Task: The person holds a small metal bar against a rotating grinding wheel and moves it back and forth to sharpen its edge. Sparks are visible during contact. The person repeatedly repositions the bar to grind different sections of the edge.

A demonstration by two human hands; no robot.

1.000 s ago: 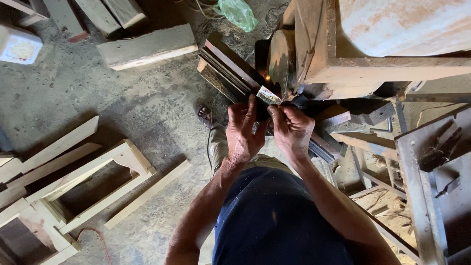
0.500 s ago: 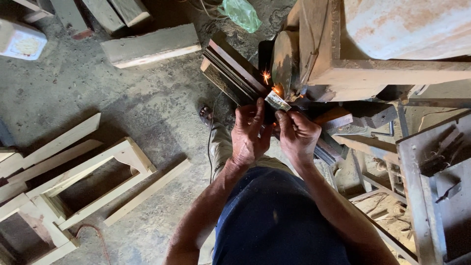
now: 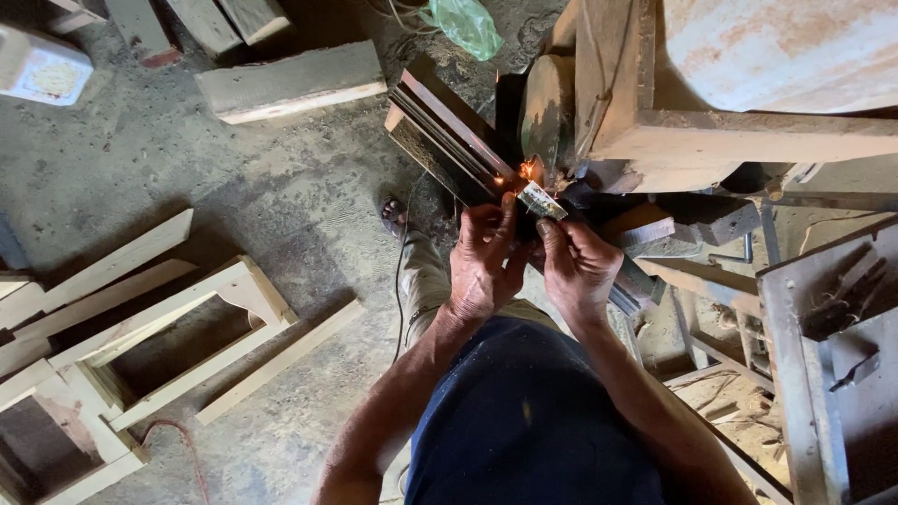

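Observation:
My left hand [image 3: 485, 262] and my right hand [image 3: 578, 266] together pinch a small flat metal blade [image 3: 542, 200]. Its tip is pressed against a round grinding wheel [image 3: 543, 117] mounted on a wooden stand [image 3: 655, 131]. Orange sparks [image 3: 526, 172] fly where the blade meets the wheel. Both hands sit close together just below the wheel, fingers closed on the blade's lower end. My foot in a sandal [image 3: 395, 215] shows on the concrete floor below the hands.
Dark grooved boards [image 3: 444, 140] lean left of the wheel. A thick timber block [image 3: 292, 82] lies on the floor. Pale wooden frames [image 3: 140, 337] lie at the left. A metal bench with tools [image 3: 832, 346] is at the right. A green plastic bag [image 3: 466, 26] is at the top.
Both hands moved slightly up with the blade toward the wheel; sparks appear at the blade tip now.

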